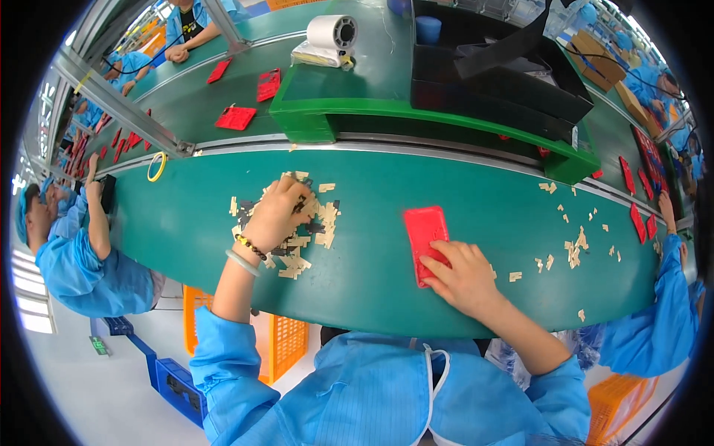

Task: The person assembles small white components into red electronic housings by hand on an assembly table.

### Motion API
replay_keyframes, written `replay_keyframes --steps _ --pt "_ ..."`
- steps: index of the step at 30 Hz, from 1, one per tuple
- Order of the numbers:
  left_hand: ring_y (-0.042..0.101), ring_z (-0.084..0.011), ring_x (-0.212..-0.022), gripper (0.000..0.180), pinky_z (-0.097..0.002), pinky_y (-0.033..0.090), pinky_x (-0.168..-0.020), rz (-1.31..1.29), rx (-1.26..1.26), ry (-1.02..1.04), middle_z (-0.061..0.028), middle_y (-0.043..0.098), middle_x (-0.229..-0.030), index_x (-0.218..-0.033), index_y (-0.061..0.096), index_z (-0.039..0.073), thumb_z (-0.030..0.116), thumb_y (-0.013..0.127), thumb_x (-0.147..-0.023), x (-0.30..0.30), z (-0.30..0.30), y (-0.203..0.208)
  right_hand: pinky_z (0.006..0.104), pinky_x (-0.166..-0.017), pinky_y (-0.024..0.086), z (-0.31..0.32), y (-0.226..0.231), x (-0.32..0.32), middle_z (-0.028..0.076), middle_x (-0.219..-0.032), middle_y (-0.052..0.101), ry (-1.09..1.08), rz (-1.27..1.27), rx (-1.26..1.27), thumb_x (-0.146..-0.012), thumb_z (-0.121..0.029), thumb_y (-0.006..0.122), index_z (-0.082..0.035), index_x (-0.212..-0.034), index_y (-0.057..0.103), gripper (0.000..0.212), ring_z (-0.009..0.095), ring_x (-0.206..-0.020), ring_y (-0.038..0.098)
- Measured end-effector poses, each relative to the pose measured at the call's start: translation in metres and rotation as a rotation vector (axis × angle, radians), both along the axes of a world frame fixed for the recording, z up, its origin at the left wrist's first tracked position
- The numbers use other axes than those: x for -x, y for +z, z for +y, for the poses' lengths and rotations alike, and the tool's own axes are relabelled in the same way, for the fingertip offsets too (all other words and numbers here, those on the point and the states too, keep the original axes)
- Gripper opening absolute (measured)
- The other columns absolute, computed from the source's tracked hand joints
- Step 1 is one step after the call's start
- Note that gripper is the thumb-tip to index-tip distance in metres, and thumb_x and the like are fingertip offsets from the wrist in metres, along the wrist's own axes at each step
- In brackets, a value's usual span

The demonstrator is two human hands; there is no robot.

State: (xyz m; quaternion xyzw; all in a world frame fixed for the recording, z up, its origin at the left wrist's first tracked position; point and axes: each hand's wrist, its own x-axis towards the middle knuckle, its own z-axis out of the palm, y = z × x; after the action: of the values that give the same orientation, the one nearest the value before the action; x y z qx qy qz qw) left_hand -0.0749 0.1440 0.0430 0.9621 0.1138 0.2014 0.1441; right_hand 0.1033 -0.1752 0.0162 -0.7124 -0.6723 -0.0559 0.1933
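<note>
My left hand (275, 215) is down in a heap of small cream and dark flat pieces (324, 223) on the green tabletop (364, 267). Its fingers are curled and bent together; whatever is between them is hidden. A beaded bracelet and a pale bangle circle that wrist. My right hand (465, 276) grips the right side of a red flat rectangular part (425, 223), like a phone-sized shell, which lies on the table with its long side pointing away from me. The thumb and fingers rest over its lower right portion, covering some of it.
More cream pieces (575, 253) lie scattered at right. A green shelf (357, 111) bears a black tray (491, 93) and a white roll (327, 32). Red parts (235, 117) sit on the belt behind. A yellow ring (156, 166) lies far left. Co-workers in blue sit on both sides.
</note>
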Motion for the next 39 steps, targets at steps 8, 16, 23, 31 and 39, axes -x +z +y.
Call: replay_keyframes --steps 8,16,23,31,39 --pt "0.057 -0.0328 -0.068 0.012 -0.0381 0.047 -0.065 0.206 0.434 0.063 -0.0169 0.058 -0.073 -0.081 0.053 -0.001 -0.001 0.065 -0.079 0.010 -0.008 0.015 0.0408 -0.088 0.044 0.031 0.008 -0.040 0.010 -0.120 0.057 -0.089 0.053 -0.054 -0.082 -0.025 0.069 -0.010 -0.115 0.063 0.036 0.027 -0.107 0.055" --pt "0.062 -0.0218 -0.071 0.011 -0.0306 0.050 -0.065 -0.077 0.261 0.061 -0.0106 0.064 -0.084 -0.092 0.056 0.000 -0.003 0.063 -0.084 0.013 -0.015 0.018 0.0464 -0.106 0.035 0.166 -0.018 -0.152 0.014 -0.142 0.047 -0.249 -0.082 -0.092 -0.091 -0.031 0.058 -0.010 -0.132 0.054 0.046 0.036 -0.128 0.045" --pt "0.059 -0.0180 -0.069 0.009 -0.0290 0.049 -0.064 -0.253 0.379 0.112 -0.0092 0.061 -0.080 -0.092 0.058 -0.001 -0.004 0.063 -0.085 0.024 -0.018 0.004 0.0407 -0.108 0.034 0.153 -0.017 -0.146 0.013 -0.135 0.054 -0.054 0.138 0.030 -0.090 -0.026 0.061 -0.008 -0.122 0.061 0.037 0.031 -0.127 0.048" --pt "0.055 -0.0066 -0.071 0.007 -0.0213 0.047 -0.064 -0.121 0.635 0.175 -0.0019 0.060 -0.080 -0.088 0.057 -0.002 -0.001 0.064 -0.088 0.012 -0.009 0.004 0.0422 -0.107 0.035 0.146 -0.018 -0.145 0.014 -0.137 0.052 -0.137 0.003 -0.040 -0.088 -0.022 0.063 -0.009 -0.123 0.061 0.037 0.033 -0.128 0.047" --pt "0.060 -0.0160 -0.075 0.015 -0.0265 0.049 -0.070 -0.111 0.457 0.237 -0.0073 0.061 -0.084 -0.096 0.057 -0.002 -0.003 0.065 -0.083 0.011 -0.003 0.002 0.0490 -0.109 0.031 0.077 0.016 -0.053 0.012 -0.142 0.046 0.103 0.074 0.031 -0.084 -0.017 0.066 -0.011 -0.123 0.057 0.040 0.034 -0.137 0.037"
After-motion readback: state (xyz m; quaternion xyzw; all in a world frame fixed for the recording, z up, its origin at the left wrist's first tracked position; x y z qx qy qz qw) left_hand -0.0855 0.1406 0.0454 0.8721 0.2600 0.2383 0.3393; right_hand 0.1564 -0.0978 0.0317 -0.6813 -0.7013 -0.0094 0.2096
